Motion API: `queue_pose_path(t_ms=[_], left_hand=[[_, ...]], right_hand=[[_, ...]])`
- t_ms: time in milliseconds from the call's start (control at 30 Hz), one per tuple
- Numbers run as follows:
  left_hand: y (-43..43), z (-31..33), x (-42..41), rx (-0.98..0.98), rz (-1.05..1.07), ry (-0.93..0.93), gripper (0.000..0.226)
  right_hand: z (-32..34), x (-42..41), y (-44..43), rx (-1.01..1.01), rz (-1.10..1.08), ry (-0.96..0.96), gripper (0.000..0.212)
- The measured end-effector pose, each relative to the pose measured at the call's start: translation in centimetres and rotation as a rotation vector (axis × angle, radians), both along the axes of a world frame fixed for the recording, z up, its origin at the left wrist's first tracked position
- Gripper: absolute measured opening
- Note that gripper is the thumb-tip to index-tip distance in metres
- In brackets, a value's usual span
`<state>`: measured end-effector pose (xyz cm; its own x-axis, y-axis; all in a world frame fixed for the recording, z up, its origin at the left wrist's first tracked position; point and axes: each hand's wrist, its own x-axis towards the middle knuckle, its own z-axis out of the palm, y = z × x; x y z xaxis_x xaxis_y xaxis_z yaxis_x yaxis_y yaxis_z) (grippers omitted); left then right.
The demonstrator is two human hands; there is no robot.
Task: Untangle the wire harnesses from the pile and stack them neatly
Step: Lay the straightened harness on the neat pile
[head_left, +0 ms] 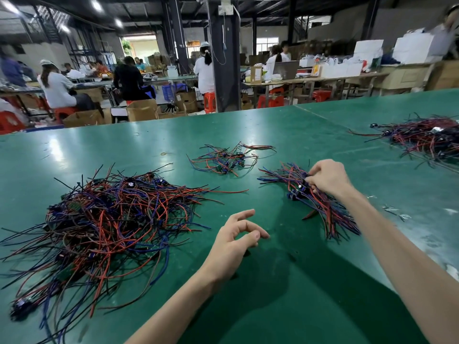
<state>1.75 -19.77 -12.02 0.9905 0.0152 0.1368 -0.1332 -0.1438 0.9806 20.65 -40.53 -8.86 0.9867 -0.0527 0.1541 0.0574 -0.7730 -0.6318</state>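
Observation:
A big tangled pile of red, blue and black wire harnesses (106, 219) covers the near left of the green table (273, 281). To the right lies an aligned stack of harnesses (320, 207), its wires fanned out toward me. My right hand (327, 177) rests on the far end of that stack, its fingers curled round the small connectors there. My left hand (236, 240) hovers over bare table between pile and stack, fingers loosely spread, holding nothing.
A small loose cluster of harnesses (228, 158) lies further back in the middle. Another large heap (427, 140) sits at the far right. A rubber band (164, 153) lies on the table. Seated workers, benches and cardboard boxes fill the hall beyond the table's far edge.

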Motion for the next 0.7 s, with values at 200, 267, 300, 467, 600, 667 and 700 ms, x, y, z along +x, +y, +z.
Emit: queue_pose_path(t_ms=[200,267,300,467,600,667,700], left_hand=[[0.3,-0.2,0.3,0.043,-0.008,0.01,0.028],[0.3,-0.3,0.3,0.053,0.0,0.008,0.03],[0.3,-0.4,0.3,0.056,0.002,0.004,0.03],[0.0,-0.4,0.4,0.077,0.003,-0.006,0.029],[0.0,-0.5,0.4,0.103,0.004,-0.016,0.027],[0.0,-0.7,0.3,0.152,0.008,-0.035,0.026],[0.0,-0.7,0.3,0.194,0.001,-0.059,0.025]], right_hand=[[-0.4,-0.1,0.4,-0.125,0.016,-0.11,0.024],[-0.4,-0.2,-0.1,-0.171,0.041,-0.1,0.029],[-0.4,-0.2,-0.4,-0.194,0.055,-0.105,0.032],[-0.8,-0.3,-1.2,-0.307,0.153,-0.104,0.056],[-2.2,-0.4,-0.6,-0.419,0.285,0.107,0.067],[-2.5,-0.6,-0.4,-0.451,0.276,0.123,0.068],[-2.6,-0.7,-0.3,-0.478,0.257,0.112,0.068]])
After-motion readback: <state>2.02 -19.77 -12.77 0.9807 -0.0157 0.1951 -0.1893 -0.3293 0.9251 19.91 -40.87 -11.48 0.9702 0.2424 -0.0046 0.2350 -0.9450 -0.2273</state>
